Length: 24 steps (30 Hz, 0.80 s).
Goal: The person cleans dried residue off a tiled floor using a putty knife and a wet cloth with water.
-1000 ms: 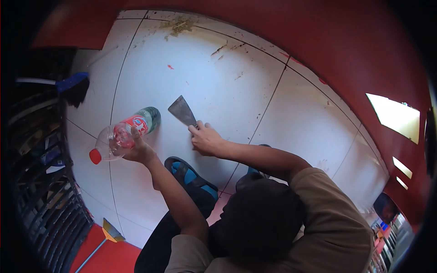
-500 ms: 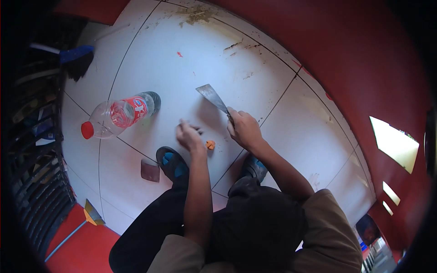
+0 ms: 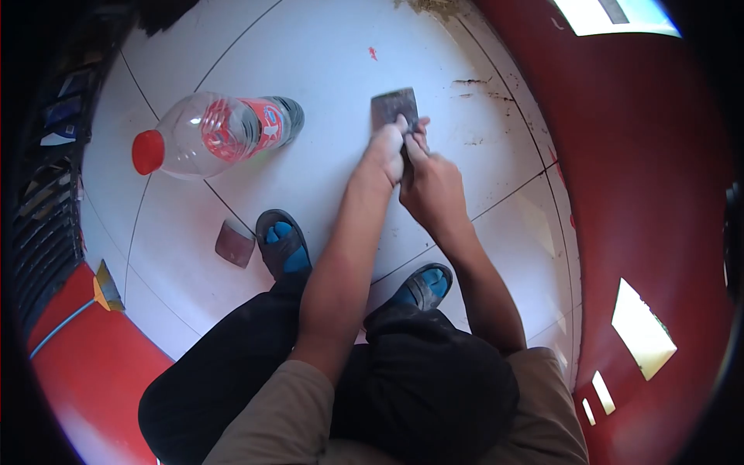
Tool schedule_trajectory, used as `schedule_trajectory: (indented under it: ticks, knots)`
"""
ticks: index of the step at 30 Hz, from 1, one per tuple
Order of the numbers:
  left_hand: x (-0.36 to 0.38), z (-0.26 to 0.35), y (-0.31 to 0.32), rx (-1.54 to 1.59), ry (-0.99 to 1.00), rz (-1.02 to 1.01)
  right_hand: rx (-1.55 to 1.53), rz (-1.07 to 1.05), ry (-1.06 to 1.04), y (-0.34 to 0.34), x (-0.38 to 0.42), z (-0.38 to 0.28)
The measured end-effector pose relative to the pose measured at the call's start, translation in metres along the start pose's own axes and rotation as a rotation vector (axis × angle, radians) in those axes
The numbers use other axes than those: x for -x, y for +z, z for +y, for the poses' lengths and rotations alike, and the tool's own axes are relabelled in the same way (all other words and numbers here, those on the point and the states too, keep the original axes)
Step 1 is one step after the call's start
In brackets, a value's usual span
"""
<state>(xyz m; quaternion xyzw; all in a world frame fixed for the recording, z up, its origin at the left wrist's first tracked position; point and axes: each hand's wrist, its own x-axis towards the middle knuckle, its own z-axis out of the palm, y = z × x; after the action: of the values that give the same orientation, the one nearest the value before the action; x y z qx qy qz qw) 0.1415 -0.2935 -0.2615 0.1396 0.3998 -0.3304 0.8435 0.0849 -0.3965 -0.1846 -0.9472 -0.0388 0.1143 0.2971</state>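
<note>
My right hand (image 3: 430,186) is closed around the handle of a putty knife (image 3: 395,103), whose wide, worn metal blade points away from me above the white tiles. My left hand (image 3: 385,151) is closed on the same tool near the base of the blade, its thumb lying over the metal. Both hands touch each other there, and the handle is mostly hidden by my fingers. To the left stands a large clear plastic bottle (image 3: 190,136) with a red cap and a red label. A brown square piece (image 3: 235,244) lies on the floor beside my left sandal (image 3: 283,240).
Dirt patches (image 3: 434,6) and dark scrape marks mark the tiles ahead. A red wall (image 3: 604,155) curves along the right. On the left are a black slatted rack (image 3: 46,209) and a yellow-headed tool (image 3: 107,288) with a blue pole. My right sandal (image 3: 426,287) is below the hands.
My left hand has moved up and right from near the floor onto the putty knife. The knife now points straight ahead. The small orange lump is no longer visible, and the view has shifted.
</note>
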Motion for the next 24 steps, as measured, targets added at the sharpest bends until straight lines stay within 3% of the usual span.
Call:
schedule_trajectory:
  ticks: [3, 5, 10, 14, 18, 22, 24]
  knots:
    - [0.006, -0.001, 0.002, 0.186, -0.113, -0.003, 0.063, -0.215, 0.019, -0.029, -0.016, -0.018]
    - [0.01, -0.023, -0.009, 0.262, -0.182, 0.037, 0.099, -0.223, 0.035, -0.025, 0.001, -0.018]
    - [-0.017, 0.022, 0.021, 0.18, 0.043, 0.064, 0.153, -0.273, 0.025, -0.023, -0.063, -0.016]
    - [0.002, -0.022, -0.001, 0.202, -0.019, 0.11, 0.118, -0.265, -0.009, -0.037, -0.024, -0.027]
    - [-0.016, 0.009, 0.015, 0.262, 0.019, 0.056, 0.161, -0.3, 0.02, -0.035, -0.059, -0.03]
    - [-0.005, 0.008, 0.034, 0.193, -0.022, 0.131, 0.129, -0.236, 0.004, -0.048, -0.053, -0.033]
    - [0.015, -0.017, 0.026, 0.147, -0.026, 0.135, 0.087, -0.11, -0.127, -0.042, -0.026, -0.025]
